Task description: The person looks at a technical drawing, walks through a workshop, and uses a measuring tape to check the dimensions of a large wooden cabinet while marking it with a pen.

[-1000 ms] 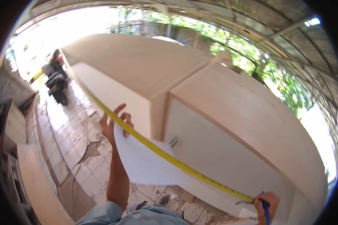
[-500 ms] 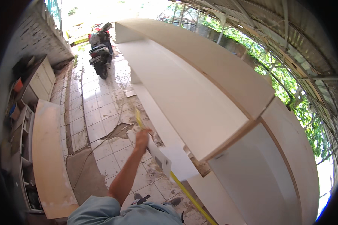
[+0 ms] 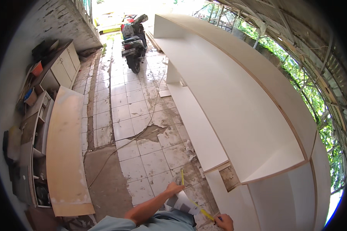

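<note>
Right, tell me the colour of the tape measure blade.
Yellow: the tape measure blade shows best in the head view.

Left forearm bare, rising from the lower edge of the view out of a grey-green sleeve, slanting up and to the right. Left hand [image 3: 174, 188] at its end, fingers curled shut over the near end of the yellow tape measure [image 3: 196, 205], knuckles uppermost, wrist nearly straight. Right hand [image 3: 224, 222] low at the bottom edge, just past the tape measure's other end and to the right of the left hand, only partly in view; fingers folded closed around a thin dark pencil-like stick, tip touching the tape. Right forearm out of sight below the frame. Both hands close together, the tape measure stretched taut between them.
</note>
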`<state>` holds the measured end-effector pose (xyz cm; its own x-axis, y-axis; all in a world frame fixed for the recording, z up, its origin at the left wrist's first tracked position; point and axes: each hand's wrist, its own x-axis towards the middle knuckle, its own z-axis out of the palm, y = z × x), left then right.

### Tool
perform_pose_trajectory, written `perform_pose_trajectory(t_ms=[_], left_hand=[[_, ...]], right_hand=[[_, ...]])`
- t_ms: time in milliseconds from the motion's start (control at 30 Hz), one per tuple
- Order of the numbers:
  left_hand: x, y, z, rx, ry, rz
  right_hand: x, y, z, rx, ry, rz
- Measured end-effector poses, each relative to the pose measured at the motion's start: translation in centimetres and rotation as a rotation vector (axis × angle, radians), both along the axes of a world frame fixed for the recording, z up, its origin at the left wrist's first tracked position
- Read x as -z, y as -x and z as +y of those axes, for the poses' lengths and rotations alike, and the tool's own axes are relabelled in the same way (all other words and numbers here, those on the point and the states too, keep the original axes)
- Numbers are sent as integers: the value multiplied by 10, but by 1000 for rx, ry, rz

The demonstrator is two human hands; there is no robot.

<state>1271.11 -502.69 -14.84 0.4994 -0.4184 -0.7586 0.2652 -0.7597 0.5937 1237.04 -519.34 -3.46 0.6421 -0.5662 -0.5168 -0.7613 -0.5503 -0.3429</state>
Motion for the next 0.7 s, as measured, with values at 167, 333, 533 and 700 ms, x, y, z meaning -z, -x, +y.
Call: perform_pose_trajectory(t_ms=[167,333,533,700], left_hand=[[-12,-62,33,-45,127,-101],[-7,-170,68,-232,43,-310],[27,-320,157,-573,-57,-471],[45,-416,235,-815,-302,-669]], right_hand=[[32,-153,-4,-223,8,103],[68,-264,-11,-224,42,249],[135,-373,-28,-167,129,442],[171,-471,-47,43,110,567]])
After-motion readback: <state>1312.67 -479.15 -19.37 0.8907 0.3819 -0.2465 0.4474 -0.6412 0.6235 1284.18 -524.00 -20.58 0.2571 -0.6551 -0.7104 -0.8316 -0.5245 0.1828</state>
